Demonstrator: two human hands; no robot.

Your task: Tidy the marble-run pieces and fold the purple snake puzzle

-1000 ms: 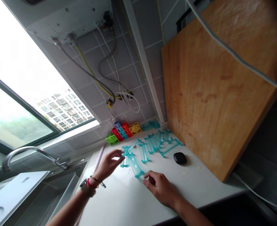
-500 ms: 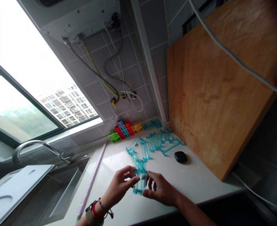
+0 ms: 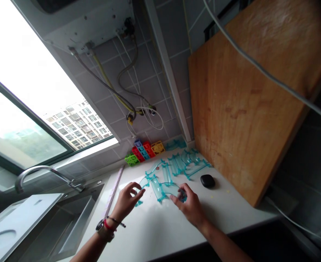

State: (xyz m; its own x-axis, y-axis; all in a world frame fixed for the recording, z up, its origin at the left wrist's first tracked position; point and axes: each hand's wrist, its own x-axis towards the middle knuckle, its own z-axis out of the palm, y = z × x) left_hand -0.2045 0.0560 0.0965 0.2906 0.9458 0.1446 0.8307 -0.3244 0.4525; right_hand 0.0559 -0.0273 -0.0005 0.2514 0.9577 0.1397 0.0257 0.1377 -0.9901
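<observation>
In the head view my left hand is closed with fingertips around a curved translucent teal track piece; its middle is hidden behind the fingers. Out to the right, my right hand pinches the near end of another curved teal track piece. Between the hands a straight teal track piece lies on the white counter, close to the right-hand piece; whether they touch I cannot tell. Just beyond lie a second straight piece and a wavy piece.
More teal pieces lie toward the wall. Coloured blocks stand along the back, a black rounded object at right. A wooden board leans at right. A pale strip lies beside the sink and faucet.
My hands, close together over teal pieces before, have moved apart. The two curved pieces that lay together between them are now separated, one at each hand.
</observation>
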